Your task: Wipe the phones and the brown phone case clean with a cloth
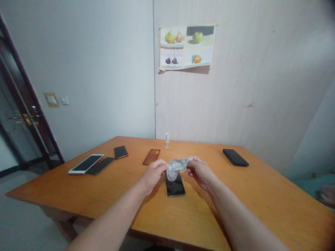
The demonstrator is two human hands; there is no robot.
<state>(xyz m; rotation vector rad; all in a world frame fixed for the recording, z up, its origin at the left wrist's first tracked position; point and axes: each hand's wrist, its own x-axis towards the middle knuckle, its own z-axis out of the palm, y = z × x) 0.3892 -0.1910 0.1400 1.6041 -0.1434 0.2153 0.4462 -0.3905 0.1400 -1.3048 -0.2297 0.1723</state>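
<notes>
Between my two hands a crumpled white tissue (177, 166) is stretched in the air. My left hand (154, 173) pinches its left end, and my right hand (200, 170) grips its right end. Below the tissue a black smartphone (176, 187) lies flat on the wooden table (125, 198), its upper part covered from view by the tissue. Just beyond my left hand rests a brown phone case (151, 157). Some fingers of both hands are hidden behind the tissue or turned away.
On the left lie a white tablet (87, 164), a dark phone (101, 165) beside it and another dark phone (120, 152). A small clear pump bottle (167, 141) stands near the back edge. A thick black device (235, 157) sits at the right.
</notes>
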